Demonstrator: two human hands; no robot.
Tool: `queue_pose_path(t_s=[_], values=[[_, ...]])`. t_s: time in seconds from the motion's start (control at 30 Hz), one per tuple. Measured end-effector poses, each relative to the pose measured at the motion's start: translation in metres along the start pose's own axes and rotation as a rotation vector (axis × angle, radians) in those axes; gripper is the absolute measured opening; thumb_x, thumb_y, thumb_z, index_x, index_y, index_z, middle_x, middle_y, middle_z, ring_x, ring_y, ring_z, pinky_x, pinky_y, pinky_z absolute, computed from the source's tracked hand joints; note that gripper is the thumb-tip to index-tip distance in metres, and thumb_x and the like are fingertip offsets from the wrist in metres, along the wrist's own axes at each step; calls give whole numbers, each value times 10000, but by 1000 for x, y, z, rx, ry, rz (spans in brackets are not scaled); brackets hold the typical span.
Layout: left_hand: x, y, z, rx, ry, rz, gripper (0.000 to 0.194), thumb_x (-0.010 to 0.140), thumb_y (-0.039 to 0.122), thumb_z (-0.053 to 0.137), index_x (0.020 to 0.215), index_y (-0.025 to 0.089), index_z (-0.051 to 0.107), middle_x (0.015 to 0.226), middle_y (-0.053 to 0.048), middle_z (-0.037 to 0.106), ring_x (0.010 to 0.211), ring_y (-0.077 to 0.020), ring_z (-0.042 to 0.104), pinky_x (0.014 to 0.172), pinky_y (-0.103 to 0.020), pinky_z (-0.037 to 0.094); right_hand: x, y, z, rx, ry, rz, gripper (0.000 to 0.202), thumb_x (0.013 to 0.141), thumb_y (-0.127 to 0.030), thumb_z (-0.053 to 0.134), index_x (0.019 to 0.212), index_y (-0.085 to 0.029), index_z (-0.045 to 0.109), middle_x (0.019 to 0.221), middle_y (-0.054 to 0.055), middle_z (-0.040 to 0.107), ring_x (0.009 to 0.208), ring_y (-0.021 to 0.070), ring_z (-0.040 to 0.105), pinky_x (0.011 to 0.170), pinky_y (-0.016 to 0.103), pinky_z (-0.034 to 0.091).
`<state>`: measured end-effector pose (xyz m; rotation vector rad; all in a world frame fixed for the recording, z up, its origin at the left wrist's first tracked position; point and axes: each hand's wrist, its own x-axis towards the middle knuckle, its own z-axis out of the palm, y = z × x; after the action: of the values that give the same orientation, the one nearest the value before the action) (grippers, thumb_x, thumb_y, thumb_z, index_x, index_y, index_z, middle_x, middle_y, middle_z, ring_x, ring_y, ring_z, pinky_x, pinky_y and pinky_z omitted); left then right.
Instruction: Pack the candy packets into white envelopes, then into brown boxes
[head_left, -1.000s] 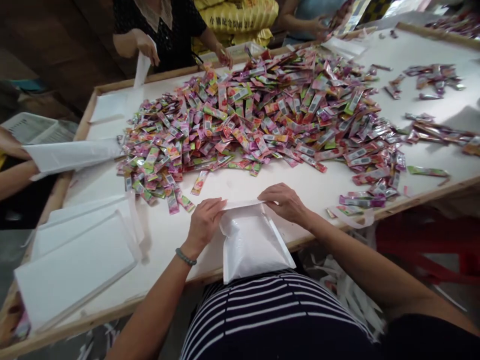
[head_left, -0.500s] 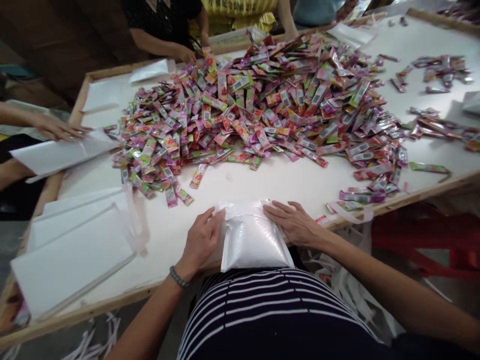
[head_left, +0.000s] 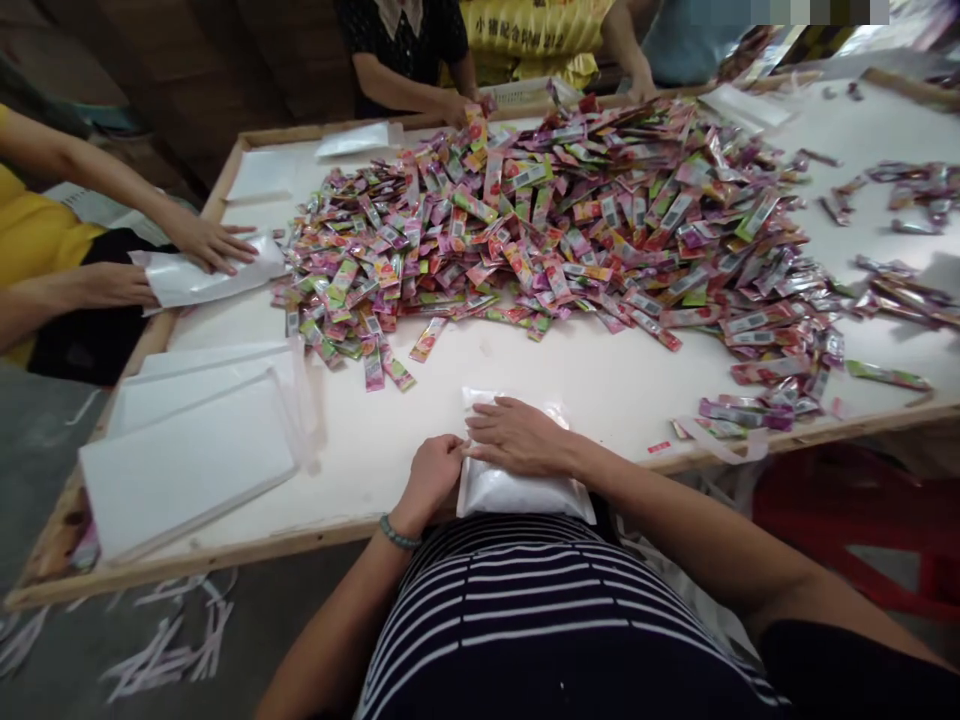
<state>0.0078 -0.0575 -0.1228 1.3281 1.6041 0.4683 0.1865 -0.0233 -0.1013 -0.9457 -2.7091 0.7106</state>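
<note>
A plump white mailer bag (head_left: 517, 497) lies at the table's front edge, against my striped shirt. Across its upper part my right hand (head_left: 517, 437) rests flat, fingers stretched toward the left. My left hand (head_left: 439, 470) is at the bag's left edge, thumb and fingertips pinched together there beside the right fingertips. Beyond the bag spreads a big heap of small colourful sachets (head_left: 525, 230).
Flat white mailer bags (head_left: 187, 470) are stacked at the left front. A co-worker's hands (head_left: 210, 243) press on another white bag (head_left: 217, 272) at the left edge. More people stand behind the heap. A red stool (head_left: 840, 510) is at the right, below the table.
My right hand has slid left from the bag's right edge onto its top. My left hand has closed to a pinch at the left edge. The view has turned left.
</note>
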Motion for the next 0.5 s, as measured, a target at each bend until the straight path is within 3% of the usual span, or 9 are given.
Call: queue_pose_path(t_s=[0.1,0.2,0.27,0.37,0.43,0.5], values=[[-4,3,0,132,42,28,250,818,311,506,645,194,643,658,-60,654,649,-195,537,628,-292,325,-2,15,2,109,-72,56,413,1031,-406,307,1222,-274,648,1320,19,617,1350,194,441,1121,452,326],[-6,8,0,209,82,47,243,847,299,493,688,200,647,748,-93,702,720,-229,590,648,-304,337,-6,30,-3,174,16,195,497,1046,-397,161,1386,-302,511,1458,21,488,1383,178,394,1140,433,302],[-8,10,-1,282,80,66,251,868,296,462,737,200,653,815,-115,724,768,-253,621,666,-314,360,-7,31,-4,66,78,308,479,1038,-406,231,1471,-282,395,1544,59,354,1451,228,261,1165,493,228],[-8,10,-6,436,55,58,293,890,255,371,810,189,646,905,-150,736,844,-284,655,705,-334,408,-1,25,-3,-50,9,400,547,1020,-421,300,1524,-211,282,1595,98,212,1487,286,89,1173,545,156],[-2,6,-12,470,53,30,301,888,257,352,801,200,635,926,-134,740,875,-282,671,740,-334,445,7,27,-9,2,-16,471,628,1007,-461,295,1549,-161,191,1585,126,236,1468,294,182,1164,506,224],[8,0,-16,390,32,30,315,891,311,353,795,229,642,865,-76,744,854,-261,685,739,-320,480,12,35,-26,68,1,608,833,918,-553,468,1555,-124,146,1531,177,344,1402,325,336,1114,473,333]])
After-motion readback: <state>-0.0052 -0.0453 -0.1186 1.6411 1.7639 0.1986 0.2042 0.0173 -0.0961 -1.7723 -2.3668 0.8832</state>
